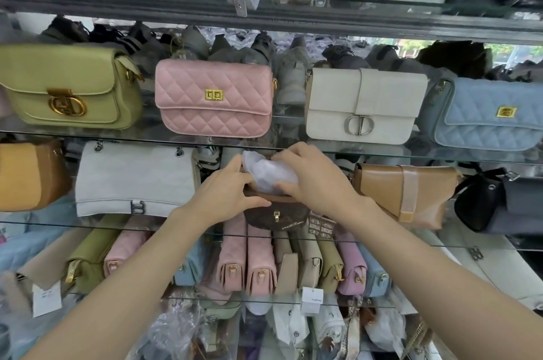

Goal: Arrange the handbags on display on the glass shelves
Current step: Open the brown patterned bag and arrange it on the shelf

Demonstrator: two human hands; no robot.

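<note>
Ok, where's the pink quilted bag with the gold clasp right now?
The pink quilted bag stands on the upper glass shelf, left of centre, between the green bag and the white bag.

I read "CD" on the white bag's [364,107] silver clasp; the hanging price tag's [311,299] print seems too small.

Two bare forearms with no sleeves showing, left hand [226,198] and right hand [314,177] bare, short plain fingernails, smooth slender wrists, both arms shown from elbow down
</note>
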